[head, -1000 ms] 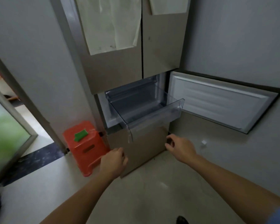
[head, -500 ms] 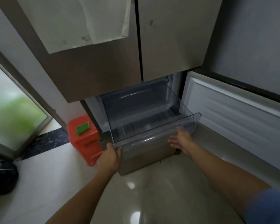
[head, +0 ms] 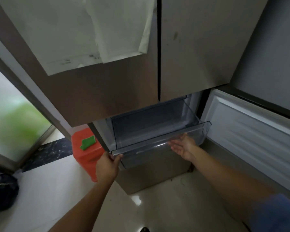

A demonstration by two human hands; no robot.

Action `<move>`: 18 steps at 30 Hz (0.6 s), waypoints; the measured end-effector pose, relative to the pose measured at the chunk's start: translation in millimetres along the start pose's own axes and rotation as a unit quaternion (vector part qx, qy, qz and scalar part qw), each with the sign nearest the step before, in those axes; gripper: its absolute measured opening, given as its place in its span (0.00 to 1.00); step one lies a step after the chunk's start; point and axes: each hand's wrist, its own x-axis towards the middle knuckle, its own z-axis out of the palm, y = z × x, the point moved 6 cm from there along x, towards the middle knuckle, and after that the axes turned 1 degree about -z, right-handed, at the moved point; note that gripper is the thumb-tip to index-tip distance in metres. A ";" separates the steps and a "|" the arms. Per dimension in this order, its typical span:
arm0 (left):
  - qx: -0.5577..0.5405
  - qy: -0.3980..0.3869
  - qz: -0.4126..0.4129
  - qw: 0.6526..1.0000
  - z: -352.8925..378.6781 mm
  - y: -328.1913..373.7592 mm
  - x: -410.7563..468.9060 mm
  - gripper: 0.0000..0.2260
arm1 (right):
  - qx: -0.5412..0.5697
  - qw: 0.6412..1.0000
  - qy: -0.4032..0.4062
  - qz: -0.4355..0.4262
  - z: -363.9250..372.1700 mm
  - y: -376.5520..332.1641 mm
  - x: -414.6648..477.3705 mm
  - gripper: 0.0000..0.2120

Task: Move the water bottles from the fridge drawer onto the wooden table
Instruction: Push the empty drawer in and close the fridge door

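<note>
I'm clamping my left hand point(head: 107, 166) round the rim corner of the fridge drawer point(head: 147, 143). My right hand point(head: 182, 146) is lying flat-fingered against its front. I'm judging it light, slick plastic, best held by that rim. No water bottles are showing behind my grip.

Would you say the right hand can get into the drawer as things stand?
Probably yes: the right hand rests against the drawer, which is pulled out and open on top.
</note>
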 end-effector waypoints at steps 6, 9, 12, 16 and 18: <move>-0.175 -0.101 -0.115 0.973 54.3 -31.1 64.0 0.26 | -0.120 0.987 0.098 -0.037 3.7 -36.6 28.4 0.26; -0.204 -0.081 -0.139 0.966 67.7 -33.5 78.3 0.25 | -0.121 0.989 0.082 -0.034 -0.3 -49.1 40.6 0.24; -0.205 -0.071 -0.150 0.964 67.6 -25.9 90.1 0.30 | -0.101 0.994 0.043 -0.030 8.2 -57.0 54.9 0.23; -0.207 -0.054 -0.171 0.962 69.0 -14.0 109.8 0.23 | -0.114 0.993 0.024 -0.037 21.6 -67.6 76.7 0.23; -0.205 -0.041 -0.170 0.963 75.1 -12.7 122.9 0.22 | -0.124 0.991 0.021 -0.041 26.3 -74.1 88.8 0.21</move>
